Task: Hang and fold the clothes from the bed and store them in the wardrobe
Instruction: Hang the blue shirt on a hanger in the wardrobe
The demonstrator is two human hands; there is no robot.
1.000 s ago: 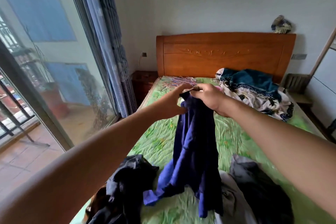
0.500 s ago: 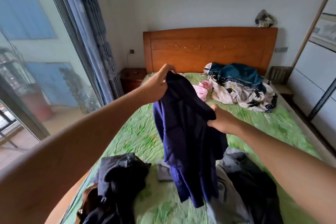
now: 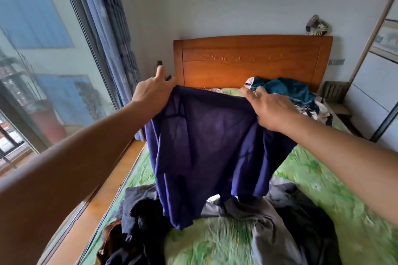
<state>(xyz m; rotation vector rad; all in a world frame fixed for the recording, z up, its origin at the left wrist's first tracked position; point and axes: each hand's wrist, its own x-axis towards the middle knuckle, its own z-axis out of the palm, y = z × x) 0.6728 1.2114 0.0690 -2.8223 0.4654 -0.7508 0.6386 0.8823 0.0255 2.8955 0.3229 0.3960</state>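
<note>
Navy garment (image 3: 206, 146) is held spread out above the bed (image 3: 323, 196), its lower part hanging over the dark clothes (image 3: 301, 232) heaped at the near end. Its top edge is gripped at one corner by the left hand (image 3: 154, 92), thumb raised and fingers curled into the cloth. The other corner is pinched by the right hand (image 3: 269, 109), fingers partly bent. A teal and white heap (image 3: 286, 90) lies by the headboard (image 3: 247, 60).

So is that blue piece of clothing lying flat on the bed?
No, the left hand and right hand hold the blue garment up over the bed.
</note>
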